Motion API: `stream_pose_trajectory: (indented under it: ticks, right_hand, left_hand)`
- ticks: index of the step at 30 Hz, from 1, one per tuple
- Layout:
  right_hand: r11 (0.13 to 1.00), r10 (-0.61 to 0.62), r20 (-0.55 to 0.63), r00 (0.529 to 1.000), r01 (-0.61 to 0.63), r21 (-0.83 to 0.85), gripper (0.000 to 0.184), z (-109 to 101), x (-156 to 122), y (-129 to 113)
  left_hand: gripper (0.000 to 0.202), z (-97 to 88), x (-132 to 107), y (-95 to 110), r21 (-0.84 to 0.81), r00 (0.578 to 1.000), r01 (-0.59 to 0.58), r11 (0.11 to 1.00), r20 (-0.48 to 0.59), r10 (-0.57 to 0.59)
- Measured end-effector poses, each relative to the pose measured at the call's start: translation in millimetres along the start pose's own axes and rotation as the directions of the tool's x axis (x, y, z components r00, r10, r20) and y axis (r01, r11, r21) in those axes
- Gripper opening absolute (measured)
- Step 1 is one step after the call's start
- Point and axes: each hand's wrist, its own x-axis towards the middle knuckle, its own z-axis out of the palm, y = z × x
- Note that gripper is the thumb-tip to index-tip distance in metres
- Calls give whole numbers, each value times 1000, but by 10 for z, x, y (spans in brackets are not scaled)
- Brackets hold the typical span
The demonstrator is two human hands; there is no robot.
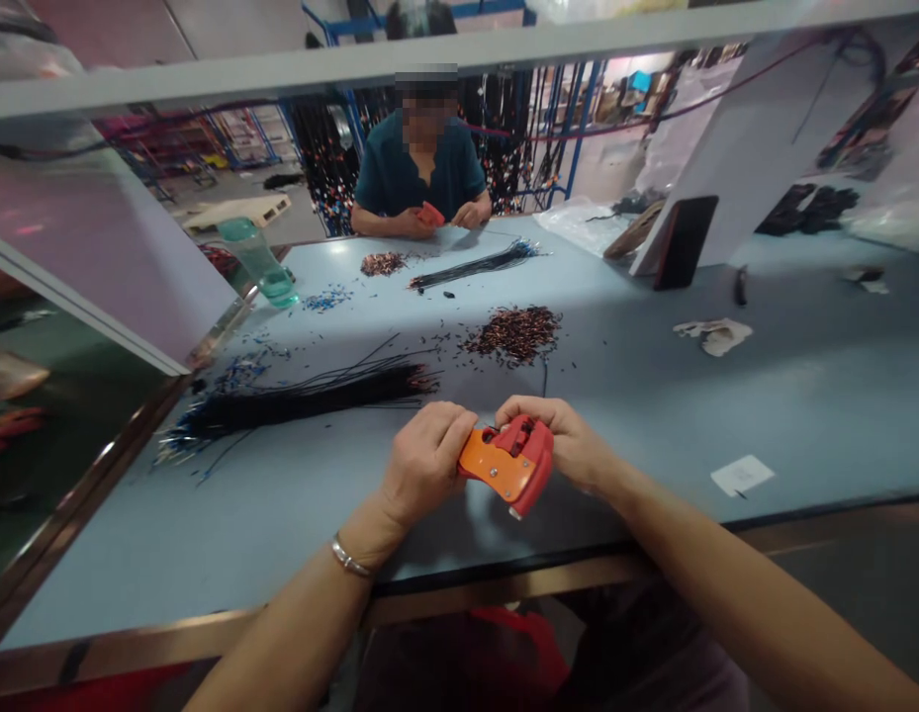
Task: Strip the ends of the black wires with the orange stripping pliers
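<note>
above the table (652, 415), grips a seemingly light, stiff tool (498, 469) by its handle, likely the best hold, in the left hand (429, 453); curls the right hand (567, 440) beside it, cannot tell around what.

A pale blue bench (637, 415) with shiny metal edging (103, 455) fills the foreground. Above it, a white beam (207, 87) crosses the view, and 2 slanting panels — the left panel (137, 237) and the right panel (741, 129) — rise beside it. Behind, blue metal racks (582, 129) stand over a greyish floor (607, 168) — a wooden pallet (236, 213) lies towards the left.
</note>
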Motion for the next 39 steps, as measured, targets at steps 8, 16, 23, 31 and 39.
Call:
stream_pose_trajectory:
  ticks: [8, 16, 23, 31, 39]
  right_hand:
    - [997, -54, 72, 996, 57, -47, 23, -28, -12, -9]
    - [965, -123, 110, 986, 145, -218, 14, -55, -23, 27]
    - [953, -152, 143, 978, 183, -242, 15, -17, -29, -12]
    - [973, -86, 158, 984, 117, -201, 17, 9, -39, -28]
    - [975, -97, 132, 987, 121, -188, 11, 18, -44, -12]
  left_hand:
    - [16, -71, 13, 12, 95, 997, -76, 993, -12, 77]
    - [17, -87, -6, 2, 99, 999, -54, 994, 6, 53]
    - [14, -94, 6, 21, 78, 998, -56, 995, -2, 56]
    - [13, -87, -4, 28, 83, 999, -50, 995, 20, 48]
    - [12, -62, -28, 46, 48, 998, -22, 999, 53, 20]
